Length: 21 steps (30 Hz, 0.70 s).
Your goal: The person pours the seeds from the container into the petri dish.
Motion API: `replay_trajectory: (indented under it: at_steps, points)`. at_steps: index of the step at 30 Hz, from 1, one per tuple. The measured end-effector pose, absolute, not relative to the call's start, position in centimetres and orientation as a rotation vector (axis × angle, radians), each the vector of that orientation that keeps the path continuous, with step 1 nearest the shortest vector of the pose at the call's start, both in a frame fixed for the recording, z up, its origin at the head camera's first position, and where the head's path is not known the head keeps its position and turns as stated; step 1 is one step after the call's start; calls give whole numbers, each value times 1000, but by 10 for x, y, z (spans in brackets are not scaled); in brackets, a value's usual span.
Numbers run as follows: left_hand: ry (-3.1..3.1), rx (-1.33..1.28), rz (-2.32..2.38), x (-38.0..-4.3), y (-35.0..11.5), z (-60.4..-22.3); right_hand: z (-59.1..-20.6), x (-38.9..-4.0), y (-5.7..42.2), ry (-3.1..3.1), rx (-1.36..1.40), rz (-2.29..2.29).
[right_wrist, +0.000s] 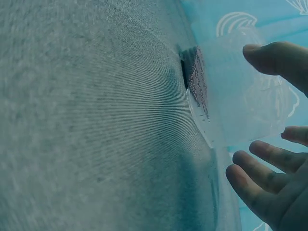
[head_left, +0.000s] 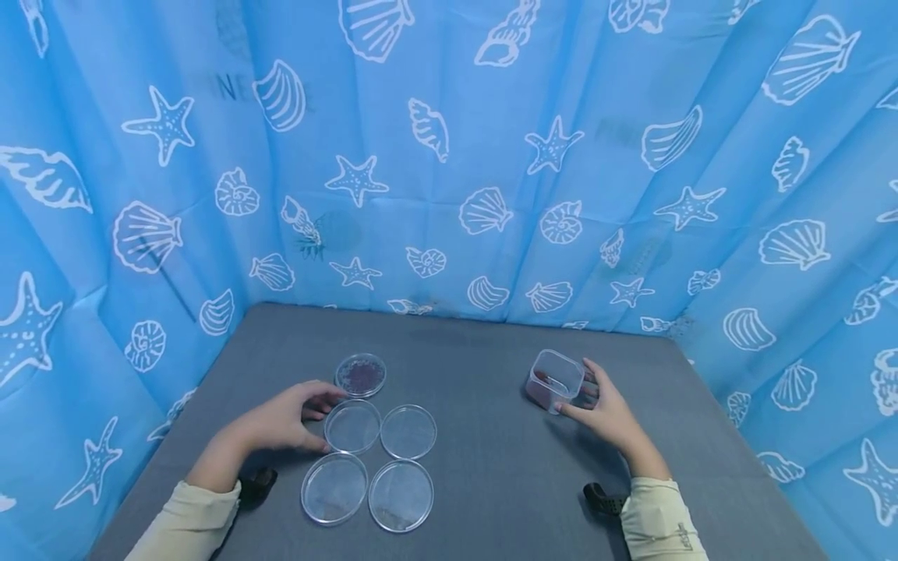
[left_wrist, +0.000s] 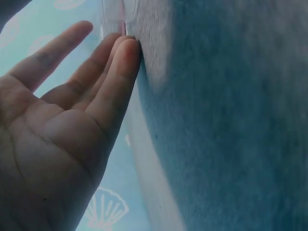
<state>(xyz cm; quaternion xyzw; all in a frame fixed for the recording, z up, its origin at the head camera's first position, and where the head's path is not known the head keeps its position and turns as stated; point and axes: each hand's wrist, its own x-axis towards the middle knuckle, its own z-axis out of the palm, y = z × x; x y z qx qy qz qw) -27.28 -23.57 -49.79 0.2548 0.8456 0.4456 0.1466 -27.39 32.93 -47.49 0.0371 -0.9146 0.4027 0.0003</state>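
A clear plastic tub (head_left: 543, 393) with small dark purple grains in its bottom stands on the right of the grey table. My right hand (head_left: 605, 409) is spread around its right side; in the right wrist view the thumb overlaps the tub and the fingers sit apart from it. My left hand (head_left: 284, 421) lies beside a clear petri dish (head_left: 353, 427), fingers extended and thumb apart; whether it touches the dish I cannot tell. Behind that dish, another petri dish (head_left: 361, 375) holds similar purple grains.
Three more clear petri dishes stand close together: one to the right (head_left: 409, 432), two nearer the front, a left dish (head_left: 334, 488) and a right dish (head_left: 401, 496). A blue shell-patterned curtain (head_left: 449, 179) encloses the table (head_left: 484, 467) at the back and sides.
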Motion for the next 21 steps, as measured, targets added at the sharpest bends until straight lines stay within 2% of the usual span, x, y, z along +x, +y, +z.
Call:
replay_trajectory:
  at_steps: [21]
  points:
    - [2497, 766, 1145, -271, -227, -495, -483, -282, 330, -2852, 123, 1298]
